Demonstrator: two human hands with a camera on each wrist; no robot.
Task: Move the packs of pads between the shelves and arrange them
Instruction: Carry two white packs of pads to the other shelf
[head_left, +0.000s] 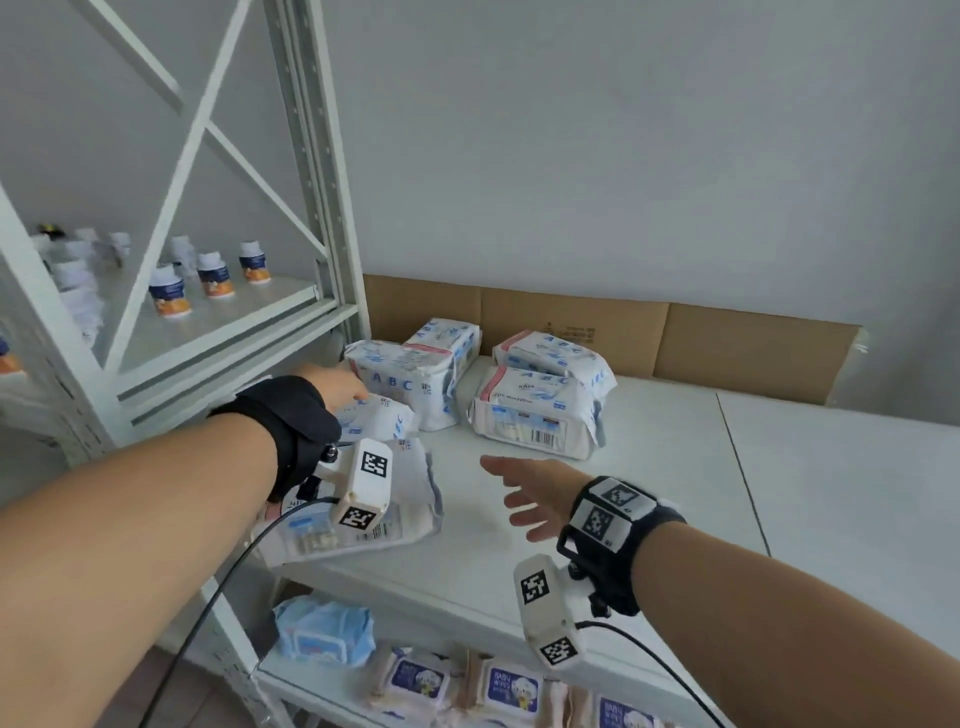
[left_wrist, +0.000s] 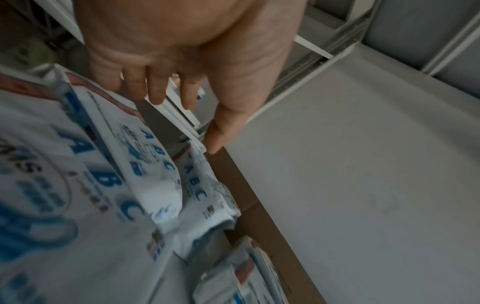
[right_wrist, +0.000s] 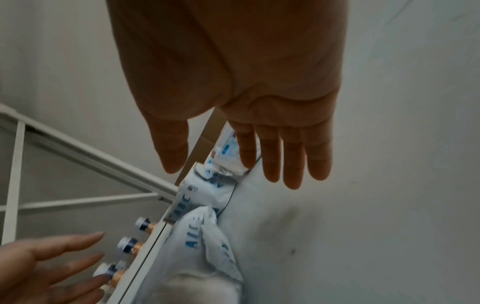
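Several white packs of pads printed with blue ABC lie on the white shelf top (head_left: 675, 467). One stack (head_left: 540, 415) sits mid-back, another cluster (head_left: 400, 384) stands by the rack upright, and a flat pack (head_left: 395, 514) lies at the front edge. My left hand (head_left: 353, 389) reaches over a small tilted pack (head_left: 379, 418), its fingers (left_wrist: 155, 92) straight and holding nothing. The right hand (head_left: 514, 493) hovers above the bare top, palm down, fingers (right_wrist: 293, 164) spread, right of the flat pack. The same packs (left_wrist: 109, 174) (right_wrist: 202, 242) show in both wrist views.
A white metal rack upright (head_left: 322, 208) stands just left of the packs, and its shelf holds small bottles (head_left: 213, 275). Brown cardboard (head_left: 623, 332) lines the back wall. The lower shelf carries baby wipe packs (head_left: 509, 686) and a blue pack (head_left: 322, 629).
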